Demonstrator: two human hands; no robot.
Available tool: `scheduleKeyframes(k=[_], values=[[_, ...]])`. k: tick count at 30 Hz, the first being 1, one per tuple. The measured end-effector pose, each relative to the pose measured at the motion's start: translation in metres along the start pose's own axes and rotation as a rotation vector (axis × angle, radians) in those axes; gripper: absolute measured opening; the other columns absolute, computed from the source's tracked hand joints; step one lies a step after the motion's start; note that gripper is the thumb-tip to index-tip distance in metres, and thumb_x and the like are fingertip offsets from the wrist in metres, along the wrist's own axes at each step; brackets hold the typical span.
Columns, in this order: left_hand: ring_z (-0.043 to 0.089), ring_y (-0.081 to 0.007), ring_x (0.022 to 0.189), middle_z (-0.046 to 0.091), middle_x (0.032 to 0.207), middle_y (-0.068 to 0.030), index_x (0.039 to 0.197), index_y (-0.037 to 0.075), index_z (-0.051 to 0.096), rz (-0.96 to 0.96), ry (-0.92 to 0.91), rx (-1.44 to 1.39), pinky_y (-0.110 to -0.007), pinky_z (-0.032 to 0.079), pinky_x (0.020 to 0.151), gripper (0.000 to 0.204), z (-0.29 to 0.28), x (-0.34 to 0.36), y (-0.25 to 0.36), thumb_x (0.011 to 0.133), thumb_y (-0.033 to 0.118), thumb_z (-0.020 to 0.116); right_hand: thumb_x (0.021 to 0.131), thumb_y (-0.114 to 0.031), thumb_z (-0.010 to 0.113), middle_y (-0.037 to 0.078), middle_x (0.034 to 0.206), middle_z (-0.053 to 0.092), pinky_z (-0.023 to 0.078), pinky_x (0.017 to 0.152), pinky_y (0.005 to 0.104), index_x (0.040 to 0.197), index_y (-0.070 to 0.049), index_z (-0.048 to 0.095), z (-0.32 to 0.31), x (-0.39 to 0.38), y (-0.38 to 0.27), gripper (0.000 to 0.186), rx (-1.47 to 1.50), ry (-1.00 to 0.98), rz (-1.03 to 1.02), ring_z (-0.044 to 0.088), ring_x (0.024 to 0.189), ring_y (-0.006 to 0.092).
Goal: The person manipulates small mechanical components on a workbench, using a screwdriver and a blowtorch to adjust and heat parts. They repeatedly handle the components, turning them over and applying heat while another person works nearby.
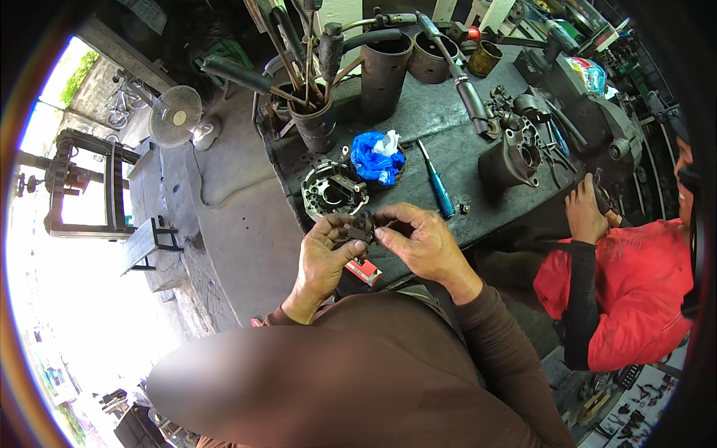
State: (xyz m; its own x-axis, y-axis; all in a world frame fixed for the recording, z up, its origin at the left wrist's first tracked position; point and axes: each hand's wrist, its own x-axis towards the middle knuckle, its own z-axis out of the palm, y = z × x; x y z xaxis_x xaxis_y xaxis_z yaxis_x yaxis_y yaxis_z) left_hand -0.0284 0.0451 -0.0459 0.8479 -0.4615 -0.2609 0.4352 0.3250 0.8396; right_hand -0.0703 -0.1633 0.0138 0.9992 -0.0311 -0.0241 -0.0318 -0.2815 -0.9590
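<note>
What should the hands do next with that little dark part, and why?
Probably turn the small dark part a little to look it over. Both the left hand and the right hand pinch it in the air, above the bench edge, with the round metal plate lying just beyond.

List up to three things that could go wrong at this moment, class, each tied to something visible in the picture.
1. The small dark part is pinched only by fingertips of the left hand and right hand, over the workbench edge; it could slip to the floor.
2. The blue screwdriver and loose small bits lie near that edge and might get knocked off.
3. A co-worker's hand works close by; elbows could bump.
</note>
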Motion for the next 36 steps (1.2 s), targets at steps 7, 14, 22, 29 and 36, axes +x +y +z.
scheduleKeyframes(k=[7, 14, 22, 29, 36], values=[[0.069, -0.0173, 0.108, 0.071, 0.121, -0.0115, 0.137, -0.002, 0.056, 0.081, 0.010, 0.114, -0.030, 0.059, 0.096, 0.057, 0.002, -0.003, 0.000, 0.088, 0.001, 0.085, 0.093, -0.009, 0.079, 0.013, 0.106, 0.077, 0.058, 0.087, 0.0346, 0.121, 0.003, 0.069, 0.006, -0.005, 0.002, 0.032, 0.306, -0.032, 0.156, 0.073, 0.098, 0.0190], [0.068, -0.0202, 0.118, 0.070, 0.128, -0.0147, 0.142, -0.001, 0.053, 0.152, 0.014, 0.279, -0.034, 0.056, 0.103, 0.065, 0.009, -0.004, 0.001, 0.087, 0.004, 0.087, 0.083, -0.013, 0.088, 0.018, 0.110, 0.075, 0.058, 0.088, 0.0376, 0.118, 0.002, 0.070, 0.009, -0.005, -0.002, 0.042, -0.062, 0.065, -0.153, 0.074, 0.099, 0.0310], [0.065, -0.0242, 0.128, 0.066, 0.140, -0.0146, 0.146, 0.000, 0.056, 0.292, -0.198, 0.752, -0.039, 0.052, 0.110, 0.072, 0.011, -0.009, 0.040, 0.082, 0.008, 0.089, 0.080, -0.009, 0.086, 0.018, 0.116, 0.073, 0.059, 0.090, 0.0438, 0.118, -0.002, 0.072, 0.000, -0.005, 0.000, 0.042, -0.341, 0.002, -0.425, 0.071, 0.105, 0.0380], [0.076, -0.0211, 0.106, 0.077, 0.118, -0.0152, 0.133, -0.002, 0.066, 0.419, -0.105, 0.889, -0.034, 0.061, 0.092, 0.050, 0.019, -0.011, 0.045, 0.086, 0.001, 0.083, 0.081, -0.007, 0.086, 0.018, 0.122, 0.072, 0.061, 0.090, 0.0416, 0.128, -0.002, 0.065, 0.003, -0.009, 0.005, 0.052, -0.313, 0.044, -0.423, 0.074, 0.106, 0.0339], [0.075, -0.0220, 0.108, 0.076, 0.121, -0.0163, 0.122, -0.003, 0.072, 0.337, -0.021, 0.659, -0.034, 0.061, 0.093, 0.039, 0.024, -0.013, 0.041, 0.085, 0.001, 0.084, 0.083, -0.004, 0.087, 0.020, 0.125, 0.070, 0.061, 0.095, 0.0384, 0.137, 0.001, 0.050, 0.005, -0.016, 0.009, 0.066, -0.173, 0.046, -0.299, 0.072, 0.123, 0.0311]])
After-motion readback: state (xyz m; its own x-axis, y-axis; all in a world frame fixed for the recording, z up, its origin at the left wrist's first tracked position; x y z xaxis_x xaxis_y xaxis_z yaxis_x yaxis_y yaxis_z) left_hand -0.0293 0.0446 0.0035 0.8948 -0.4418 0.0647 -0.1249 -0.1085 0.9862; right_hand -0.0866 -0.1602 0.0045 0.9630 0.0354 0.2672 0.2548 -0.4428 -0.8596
